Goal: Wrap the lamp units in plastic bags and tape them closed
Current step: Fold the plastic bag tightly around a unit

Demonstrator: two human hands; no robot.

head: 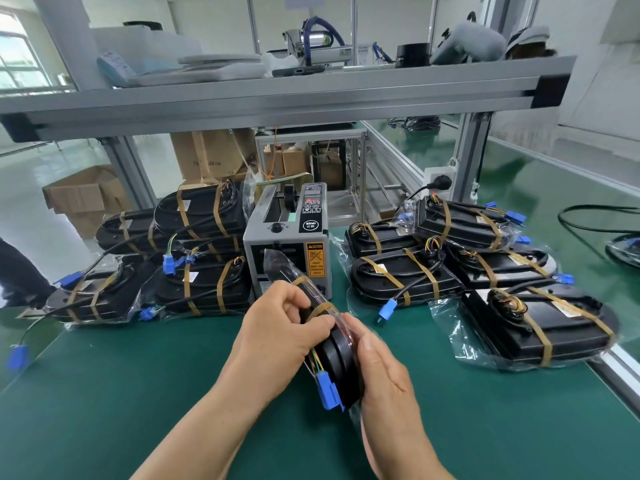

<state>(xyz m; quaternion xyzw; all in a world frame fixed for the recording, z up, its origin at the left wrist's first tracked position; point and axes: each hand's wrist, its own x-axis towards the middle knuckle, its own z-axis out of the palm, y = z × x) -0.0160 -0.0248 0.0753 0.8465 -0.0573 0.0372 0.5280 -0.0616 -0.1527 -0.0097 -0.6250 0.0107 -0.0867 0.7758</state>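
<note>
Low at frame centre, both hands grip a bagged lamp (334, 358) held on edge over the green mat (138, 393). The left hand (280, 327) curls over its taped top edge and the right hand (381, 375) clasps its right side. Behind it stands a tape dispenser (287, 233), with wrapped lamps (398, 275) piled on either side.

Green worktop (173, 375), tape dispenser (287, 244) at the middle of its far edge, bagged lamp units (201, 285) stacked toward the far left corner, another stack (398, 278) toward the far right, blue connector (17, 356) by the left edge.
</note>
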